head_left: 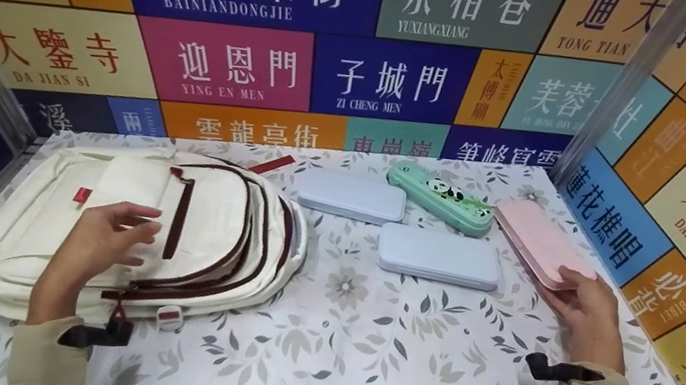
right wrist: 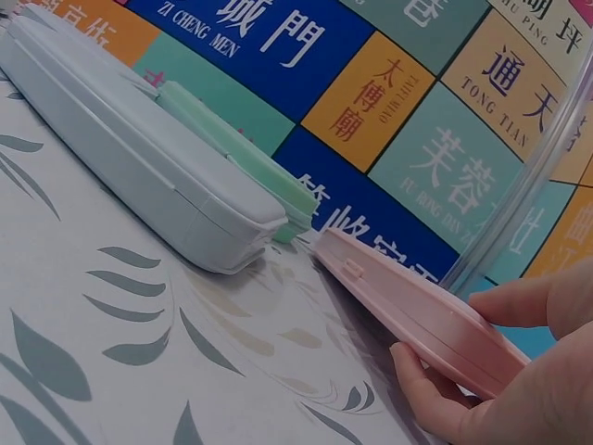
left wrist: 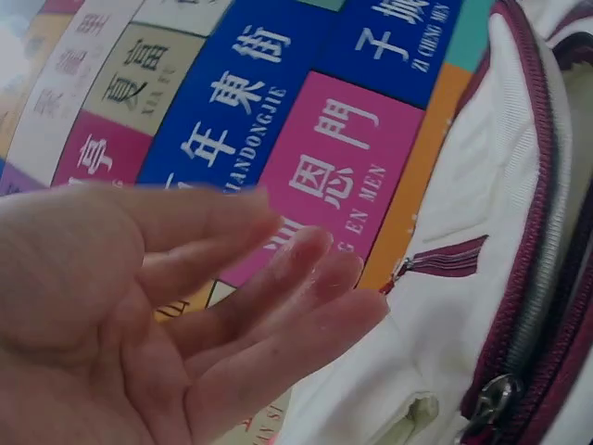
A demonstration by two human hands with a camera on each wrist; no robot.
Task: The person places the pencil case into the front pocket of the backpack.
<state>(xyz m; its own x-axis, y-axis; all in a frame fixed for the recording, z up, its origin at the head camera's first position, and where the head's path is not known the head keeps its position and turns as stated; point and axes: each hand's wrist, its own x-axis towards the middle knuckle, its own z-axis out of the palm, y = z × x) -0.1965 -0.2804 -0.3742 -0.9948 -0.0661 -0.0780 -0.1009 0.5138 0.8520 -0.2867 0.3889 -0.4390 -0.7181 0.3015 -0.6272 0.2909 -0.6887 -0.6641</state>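
At the right of the table, my right hand (head_left: 593, 314) grips the near end of a pink pencil case (head_left: 535, 240). In the right wrist view the thumb lies on top of the pink case (right wrist: 422, 311) and the fingers are beneath its near end, which tilts up. My left hand (head_left: 103, 249) hovers over a white backpack (head_left: 51, 226) with dark red zips, its fingers loosely bent around nothing. The left wrist view shows this hand (left wrist: 176, 306) beside the bag's zip (left wrist: 519, 278). The backpack lies flat, its zipped end facing right.
Two pale blue cases, one behind (head_left: 353, 196) and one nearer (head_left: 439, 257), lie mid-table. A green panda case (head_left: 441, 198) rests behind them, left of the pink one. Sign-covered walls (head_left: 224, 66) enclose the flower-patterned tabletop (head_left: 314, 357) at the back and sides.
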